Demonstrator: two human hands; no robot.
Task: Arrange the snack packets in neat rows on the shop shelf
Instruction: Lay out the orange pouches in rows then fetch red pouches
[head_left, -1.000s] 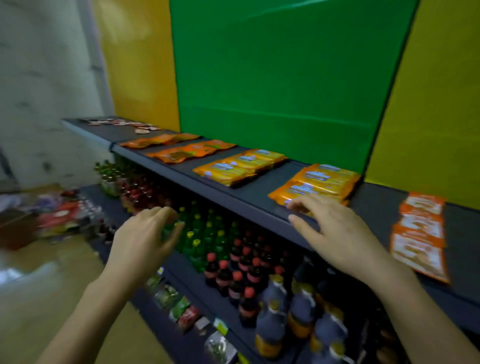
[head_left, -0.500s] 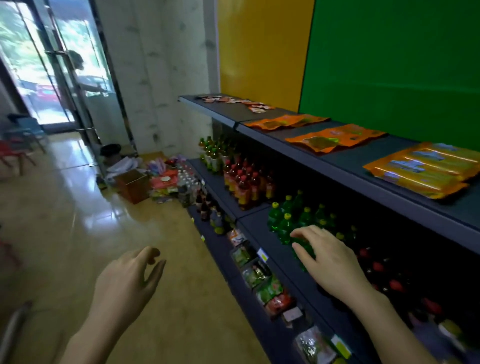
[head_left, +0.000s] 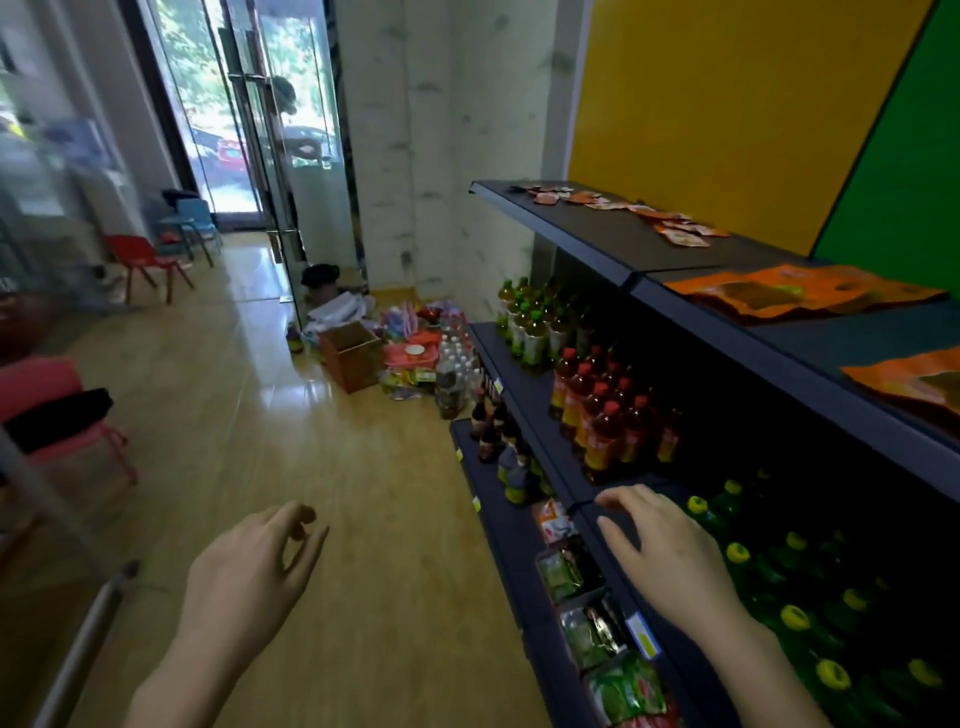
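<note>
Orange snack packets (head_left: 800, 293) lie flat on the dark top shelf (head_left: 613, 244) at right, and another orange packet (head_left: 914, 382) shows at the right edge. Small red-orange packets (head_left: 623, 208) lie scattered at the shelf's far end. My right hand (head_left: 667, 556) hovers open over the edge of the middle shelf, beside green-capped bottles (head_left: 769, 571), holding nothing. Over the wooden floor, my left hand (head_left: 249, 577) hangs with fingers loosely curled and empty.
Red-capped bottles (head_left: 602, 415) and green tea bottles (head_left: 530, 327) fill the middle shelf. Green packets (head_left: 597, 623) stand on the bottom shelf. A cardboard box (head_left: 353, 353) and a heap of goods (head_left: 421, 353) sit on the floor by the shelf's end. Small chairs (head_left: 145, 260) stand near the glass door.
My view has swung left, from the yellow packets on the top shelf toward the shop floor and door. My right hand left the top shelf and dropped to the middle shelf; the left lowered.
</note>
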